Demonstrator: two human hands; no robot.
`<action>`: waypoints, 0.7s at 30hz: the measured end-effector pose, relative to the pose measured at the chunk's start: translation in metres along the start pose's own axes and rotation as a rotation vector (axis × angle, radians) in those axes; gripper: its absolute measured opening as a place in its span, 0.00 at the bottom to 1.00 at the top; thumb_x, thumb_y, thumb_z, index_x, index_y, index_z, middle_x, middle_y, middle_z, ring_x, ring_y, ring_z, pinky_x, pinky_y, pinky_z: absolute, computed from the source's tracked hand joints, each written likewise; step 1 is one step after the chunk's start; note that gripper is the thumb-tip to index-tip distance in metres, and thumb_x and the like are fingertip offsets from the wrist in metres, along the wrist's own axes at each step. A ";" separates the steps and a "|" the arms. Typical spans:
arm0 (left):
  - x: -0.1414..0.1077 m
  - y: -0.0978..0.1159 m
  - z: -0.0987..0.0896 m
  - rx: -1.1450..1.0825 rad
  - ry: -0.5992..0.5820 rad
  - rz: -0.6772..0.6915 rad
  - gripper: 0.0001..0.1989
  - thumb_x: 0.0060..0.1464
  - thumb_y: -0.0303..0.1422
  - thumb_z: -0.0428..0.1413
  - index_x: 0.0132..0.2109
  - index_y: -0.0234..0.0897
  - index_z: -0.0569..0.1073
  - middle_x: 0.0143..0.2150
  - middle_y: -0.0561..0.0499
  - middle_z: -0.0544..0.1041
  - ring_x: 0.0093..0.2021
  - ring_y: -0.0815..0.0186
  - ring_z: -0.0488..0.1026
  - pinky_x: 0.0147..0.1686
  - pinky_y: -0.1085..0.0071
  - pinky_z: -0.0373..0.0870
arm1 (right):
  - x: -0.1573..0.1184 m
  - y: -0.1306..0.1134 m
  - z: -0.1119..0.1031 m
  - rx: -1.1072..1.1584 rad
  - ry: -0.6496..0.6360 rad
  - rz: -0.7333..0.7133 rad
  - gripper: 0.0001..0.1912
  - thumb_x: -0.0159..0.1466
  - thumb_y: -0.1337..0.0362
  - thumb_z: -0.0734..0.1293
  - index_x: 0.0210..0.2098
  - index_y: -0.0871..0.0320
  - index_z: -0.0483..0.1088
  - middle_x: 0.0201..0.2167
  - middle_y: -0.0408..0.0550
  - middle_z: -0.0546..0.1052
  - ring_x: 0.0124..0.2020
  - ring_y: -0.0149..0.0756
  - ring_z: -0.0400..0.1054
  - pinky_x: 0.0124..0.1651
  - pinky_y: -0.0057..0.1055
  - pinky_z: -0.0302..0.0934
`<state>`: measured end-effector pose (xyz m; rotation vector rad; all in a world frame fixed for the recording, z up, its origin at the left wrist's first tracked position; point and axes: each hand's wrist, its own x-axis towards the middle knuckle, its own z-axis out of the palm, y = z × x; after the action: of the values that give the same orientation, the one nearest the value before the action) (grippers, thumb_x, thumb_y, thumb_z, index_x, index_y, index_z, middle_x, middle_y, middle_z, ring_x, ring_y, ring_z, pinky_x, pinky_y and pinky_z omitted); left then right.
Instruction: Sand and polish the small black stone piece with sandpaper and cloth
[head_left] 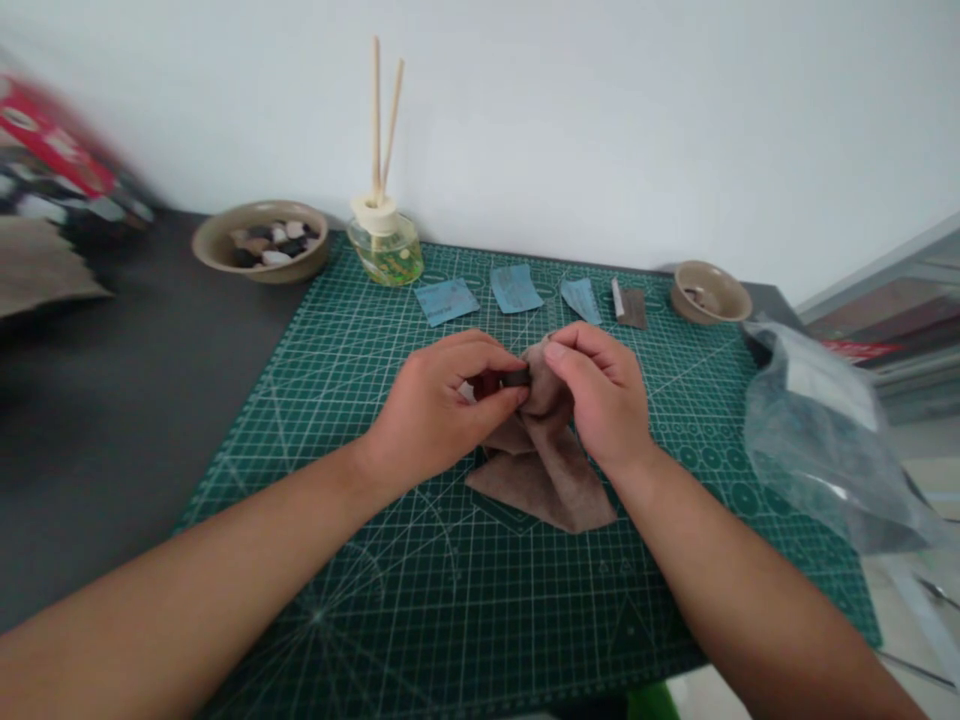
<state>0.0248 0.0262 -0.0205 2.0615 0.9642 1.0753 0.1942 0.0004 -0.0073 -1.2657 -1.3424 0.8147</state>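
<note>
Left hand (439,410): fingers narrow, pinching a dark pebble (516,378) against the cloth, at the centre of the green cutting mat (675,340).
Right hand (596,395): fingers narrow, bunching a brown suede cloth (562,490) close against the pebble to steady it; the cloth's loose end trails toward 6 o'clock.
Around the mat: a bowl of pebbles (217,240) at 10 o'clock, blue sandpaper sheets (512,288) at 12 o'clock, a small bowl (709,292) at 2 o'clock, a plastic bag (817,430) at 3 o'clock.

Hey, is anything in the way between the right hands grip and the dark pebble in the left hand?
Only the bunched brown cloth. The right hand grips it, and it sits against the small dark pebble pinched by the left hand. Nothing else visible lies between them.
</note>
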 end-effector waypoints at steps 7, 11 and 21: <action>-0.003 -0.004 0.003 0.044 -0.041 0.108 0.05 0.51 0.22 0.59 0.31 0.36 0.77 0.31 0.52 0.75 0.31 0.69 0.72 0.30 0.72 0.67 | -0.006 -0.001 -0.003 -0.117 -0.163 -0.142 0.10 0.66 0.64 0.64 0.29 0.54 0.72 0.25 0.39 0.77 0.28 0.31 0.70 0.34 0.30 0.64; -0.003 -0.003 0.004 0.077 -0.013 0.113 0.06 0.53 0.24 0.58 0.29 0.36 0.75 0.30 0.52 0.74 0.29 0.69 0.70 0.29 0.72 0.67 | -0.006 0.000 -0.003 -0.238 -0.191 -0.169 0.04 0.63 0.66 0.67 0.31 0.55 0.74 0.29 0.41 0.80 0.32 0.32 0.72 0.37 0.30 0.65; -0.008 -0.002 0.007 0.142 0.108 0.071 0.04 0.55 0.27 0.59 0.33 0.38 0.77 0.37 0.50 0.79 0.36 0.66 0.76 0.37 0.70 0.72 | -0.002 0.009 -0.001 -0.190 -0.237 -0.009 0.09 0.63 0.58 0.69 0.40 0.55 0.71 0.33 0.41 0.79 0.33 0.34 0.74 0.36 0.31 0.64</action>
<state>0.0275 0.0196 -0.0288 2.1855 1.0547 1.1960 0.1967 0.0000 -0.0159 -1.3392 -1.6454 0.8672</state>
